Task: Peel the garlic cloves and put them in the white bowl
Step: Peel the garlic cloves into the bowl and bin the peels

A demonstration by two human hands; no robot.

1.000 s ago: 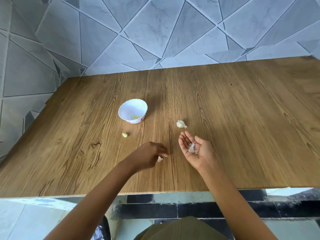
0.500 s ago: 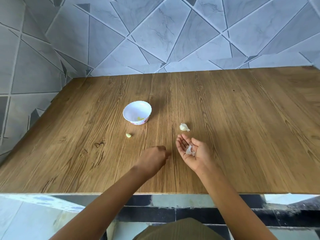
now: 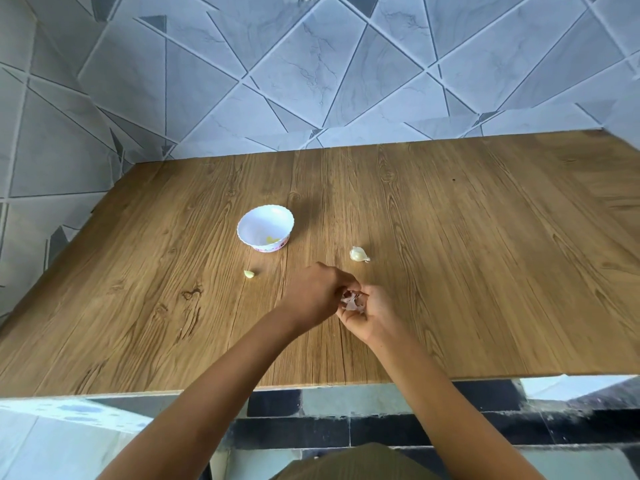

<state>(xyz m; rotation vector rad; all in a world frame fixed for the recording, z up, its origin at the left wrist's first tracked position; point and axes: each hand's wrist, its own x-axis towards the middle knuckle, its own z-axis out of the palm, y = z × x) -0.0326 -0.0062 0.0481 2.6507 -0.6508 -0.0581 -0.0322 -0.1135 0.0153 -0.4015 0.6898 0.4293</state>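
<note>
Pinching peel (image 3: 351,302) with curled fingers of the left grip (image 3: 313,296), nearer than the bowl (image 3: 265,216) and to its right. Cupping the same peel in the right grip (image 3: 373,315), fingers bent round it. On the surface (image 3: 485,271): just before the bowl, a peeled clove (image 3: 248,274); right of the bowl, an unpeeled clove (image 3: 359,254).

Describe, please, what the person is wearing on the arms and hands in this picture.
The left hand and right hand are bare: no gloves, rings, watch or bracelets show. Both forearms are uncovered, with no sleeve in view. An olive-brown garment shows at the bottom edge.
</note>
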